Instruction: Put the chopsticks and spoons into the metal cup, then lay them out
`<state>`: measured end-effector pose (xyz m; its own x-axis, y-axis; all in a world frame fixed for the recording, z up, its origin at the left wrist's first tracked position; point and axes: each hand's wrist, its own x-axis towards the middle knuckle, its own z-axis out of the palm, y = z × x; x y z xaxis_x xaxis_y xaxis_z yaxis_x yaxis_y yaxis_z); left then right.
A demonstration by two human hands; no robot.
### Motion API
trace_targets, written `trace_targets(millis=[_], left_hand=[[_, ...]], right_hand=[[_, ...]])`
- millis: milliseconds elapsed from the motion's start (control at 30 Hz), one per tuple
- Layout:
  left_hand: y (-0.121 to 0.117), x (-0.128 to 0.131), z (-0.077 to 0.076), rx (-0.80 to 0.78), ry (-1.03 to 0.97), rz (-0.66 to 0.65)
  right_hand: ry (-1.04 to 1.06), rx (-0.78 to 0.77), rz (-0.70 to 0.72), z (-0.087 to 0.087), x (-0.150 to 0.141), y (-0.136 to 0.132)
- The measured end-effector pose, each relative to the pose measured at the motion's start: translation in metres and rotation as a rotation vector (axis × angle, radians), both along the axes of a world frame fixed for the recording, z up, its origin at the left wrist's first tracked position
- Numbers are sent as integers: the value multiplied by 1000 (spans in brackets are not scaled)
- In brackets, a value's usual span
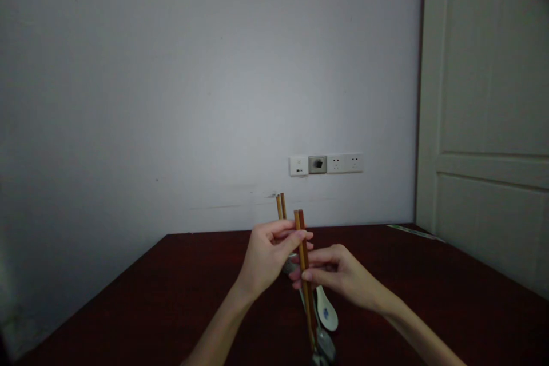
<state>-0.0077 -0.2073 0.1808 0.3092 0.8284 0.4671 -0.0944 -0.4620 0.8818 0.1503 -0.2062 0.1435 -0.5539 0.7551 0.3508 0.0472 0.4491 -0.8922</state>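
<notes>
A pair of brown wooden chopsticks (309,307) stands nearly upright in front of me, their thick ends at the top. My left hand (265,251) pinches them near the upper end between thumb and fingers. Lower down, my right hand (345,275) grips the same pair. Behind the hands, more chopsticks (281,206) stick up above a greyish holder (290,265), which the fingers mostly hide. Below my right hand lies a white soup spoon (327,312) with a blue motif. Beside it is a metal spoon (326,345), and another metal utensil (318,359) is cut off by the bottom edge.
The dark red table (171,297) reaches back to a pale wall (214,97). Sockets and switch plates (344,163) are set in the wall. A white panelled door (489,126) is on the right, and a patterned strip (415,233) lies at the table's far right edge.
</notes>
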Motion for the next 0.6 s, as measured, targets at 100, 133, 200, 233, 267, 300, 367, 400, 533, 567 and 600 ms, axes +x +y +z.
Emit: trace_targets(millis=[100,133,200,233,267,300,367,400,533,567,600], left_hand=[[0,0,0,6,3,-3],[0,0,0,7,4,-1],[0,0,0,8,8,2],[0,0,0,8,8,3],[0,0,0,7,8,2],[0,0,1,7,9,2],[0,0,1,11,14,2],[0,0,1,14,19,3],[1,1,0,18,47,10],[1,1,-1,15,52,14],[2,2,-3,11,57,19]], right_hand=[[-2,5,-2,0,0,-1],[-2,4,-4,0,0,-1],[-3,0,-7,0,0,-1],[-2,-1,-6,0,0,0],[-1,0,-4,0,0,0],[-2,1,-2,0,0,1],[-10,8,3,0,0,1],[-17,11,3,0,0,1],[-2,-11,-25,-1,-2,2],[10,-19,-39,-2,-2,3],[24,-24,-55,-3,-3,4]])
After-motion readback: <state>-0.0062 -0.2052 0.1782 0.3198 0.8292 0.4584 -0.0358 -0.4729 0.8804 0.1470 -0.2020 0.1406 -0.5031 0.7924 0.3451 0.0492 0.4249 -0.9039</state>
